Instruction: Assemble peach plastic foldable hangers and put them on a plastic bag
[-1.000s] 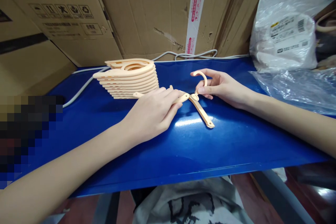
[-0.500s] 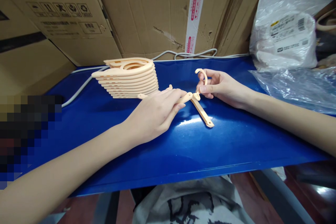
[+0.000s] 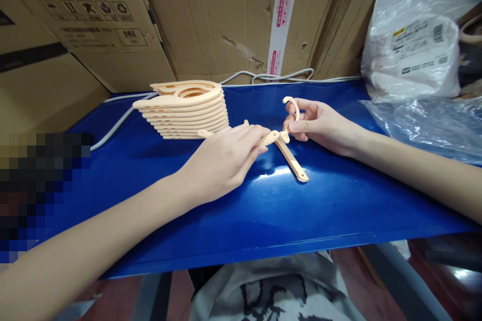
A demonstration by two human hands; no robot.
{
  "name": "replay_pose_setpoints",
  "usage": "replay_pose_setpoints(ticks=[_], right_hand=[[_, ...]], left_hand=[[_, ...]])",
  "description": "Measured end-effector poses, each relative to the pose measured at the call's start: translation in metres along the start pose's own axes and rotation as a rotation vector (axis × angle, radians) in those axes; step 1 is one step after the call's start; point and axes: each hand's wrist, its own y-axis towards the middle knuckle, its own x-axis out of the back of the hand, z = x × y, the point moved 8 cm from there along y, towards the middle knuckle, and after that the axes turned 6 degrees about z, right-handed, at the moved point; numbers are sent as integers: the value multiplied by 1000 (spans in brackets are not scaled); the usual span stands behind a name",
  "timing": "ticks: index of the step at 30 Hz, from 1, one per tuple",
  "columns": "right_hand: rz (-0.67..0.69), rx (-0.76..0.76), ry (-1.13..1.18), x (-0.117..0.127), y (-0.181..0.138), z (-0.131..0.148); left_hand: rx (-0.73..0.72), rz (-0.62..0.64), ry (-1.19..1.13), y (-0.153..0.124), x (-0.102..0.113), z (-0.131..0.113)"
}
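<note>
A cream plastic folding hanger [image 3: 291, 159] lies on the blue tabletop between my hands, one of its arms slanting toward me. My left hand [image 3: 228, 155] is closed over the hanger's other parts, and their ends stick out past the fingers on both sides. With thumb and fingers my right hand [image 3: 311, 123] pinches the hanger's curved hook [image 3: 293, 108], which stands up from the joint. Behind my left hand a neat stack of cream folded hangers [image 3: 188, 110] rises from the table. What lies under my left palm is hidden.
Cardboard boxes [image 3: 211, 10] wall off the back and left. A white cable [image 3: 282, 76] runs along the table's rear edge. Clear plastic bags [image 3: 414, 60] occupy the right rear. The blue tabletop [image 3: 226, 230] ends in a front edge above my lap.
Both hands keep their hold on the hanger with almost no movement. The whole view has shifted very slightly.
</note>
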Motion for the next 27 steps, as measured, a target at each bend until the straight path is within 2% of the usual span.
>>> replay_pose_setpoints(ticks=[10, 16, 20, 27], right_hand=[[16, -1, -7, -1, 0, 0], [28, 0, -34, -1, 0, -1], [41, -3, -55, -2, -1, -1], [-12, 8, -124, 0, -3, 2]], left_hand=[[-1, 24, 16, 1, -3, 0], [-49, 19, 21, 1, -3, -3], [-76, 15, 114, 0, -3, -7], [-119, -34, 345, -4, -4, -13]])
